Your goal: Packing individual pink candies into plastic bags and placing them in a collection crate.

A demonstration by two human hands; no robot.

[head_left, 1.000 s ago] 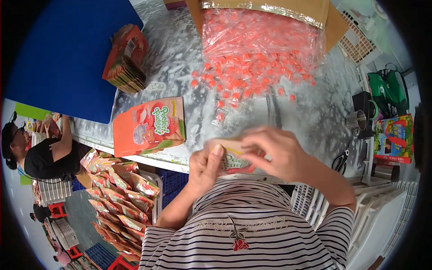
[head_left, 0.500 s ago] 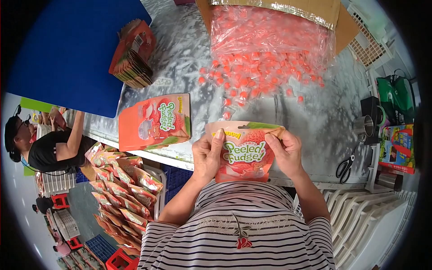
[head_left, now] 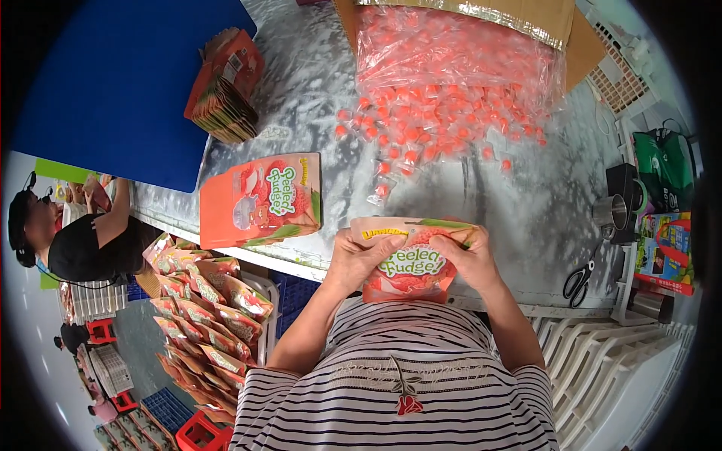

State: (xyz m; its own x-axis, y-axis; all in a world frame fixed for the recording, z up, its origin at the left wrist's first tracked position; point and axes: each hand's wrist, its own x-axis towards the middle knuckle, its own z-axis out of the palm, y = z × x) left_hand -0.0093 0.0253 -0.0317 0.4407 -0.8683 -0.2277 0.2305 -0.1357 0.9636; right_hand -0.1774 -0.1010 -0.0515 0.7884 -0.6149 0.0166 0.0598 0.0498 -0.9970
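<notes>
Between my two hands, close to my striped shirt at the table's near edge, is a pink and red candy pouch [head_left: 410, 279] with green leaves printed on it. My left hand [head_left: 358, 260] grips its left side, thumb lying across the front. On the other side my right hand [head_left: 471, 259] pinches it, thumb on the front near the top. Both thumbs point inward below the upper edge. To the left, a similar pouch [head_left: 259, 199] lies flat on the table. Beyond my hands, small wrapped red candies [head_left: 421, 135] spill from a clear plastic bag [head_left: 459, 56].
A cardboard box [head_left: 583, 49] surrounds the bag. A stack of pouches [head_left: 226, 90] stands by a blue panel [head_left: 113, 90]. Scissors [head_left: 579, 284] and a metal cup [head_left: 609, 210] are at the right. Filled pouches [head_left: 207, 316] crowd a crate at left, near a co-worker [head_left: 90, 244].
My thumbs have slid inward and down over the pouch front, coming closer together. The pouch's top edge has dropped slightly toward me.
</notes>
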